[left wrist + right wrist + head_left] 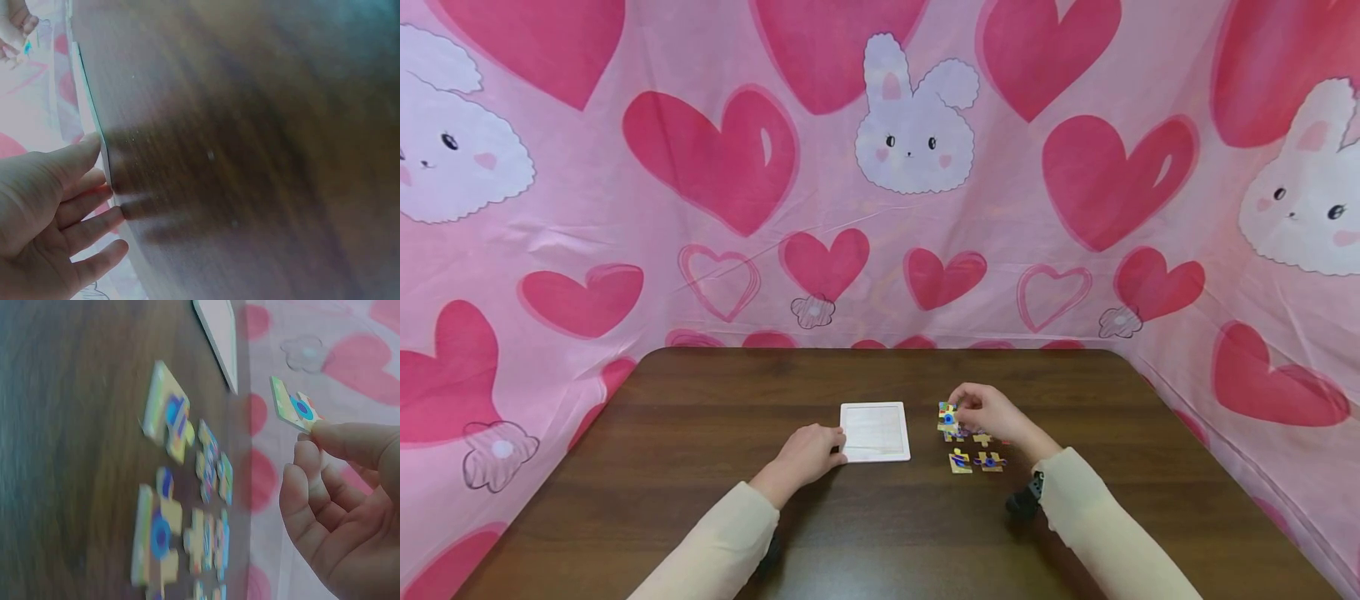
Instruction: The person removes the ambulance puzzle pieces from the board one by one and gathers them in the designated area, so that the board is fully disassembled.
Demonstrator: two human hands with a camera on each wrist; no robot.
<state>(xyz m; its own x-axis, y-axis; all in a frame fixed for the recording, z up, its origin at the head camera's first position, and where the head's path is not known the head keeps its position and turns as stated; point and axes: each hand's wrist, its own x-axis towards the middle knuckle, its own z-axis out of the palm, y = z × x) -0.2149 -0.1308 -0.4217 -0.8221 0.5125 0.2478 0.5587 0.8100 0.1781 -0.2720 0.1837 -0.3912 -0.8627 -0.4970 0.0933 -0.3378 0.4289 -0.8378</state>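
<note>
A white square puzzle tray [876, 458] with a raised rim lies flat on the table. My left hand [807, 455] touches its left edge; in the left wrist view the thumb and fingertips of that hand [59, 206] meet the thin side of the tray [94, 112]. Between the thumb and fingertips of my right hand [992, 412] I pinch a jigsaw piece [292, 407], raised above the table and printed in yellow and blue. Below that hand lie several more jigsaw pieces [960, 461], partly hidden by it in the head view.
The brown wooden table [880, 533] carries the tray and, to its right, the loose pieces [156, 537]. A pink cloth [910, 217] with hearts and rabbits hangs behind the table and along both sides.
</note>
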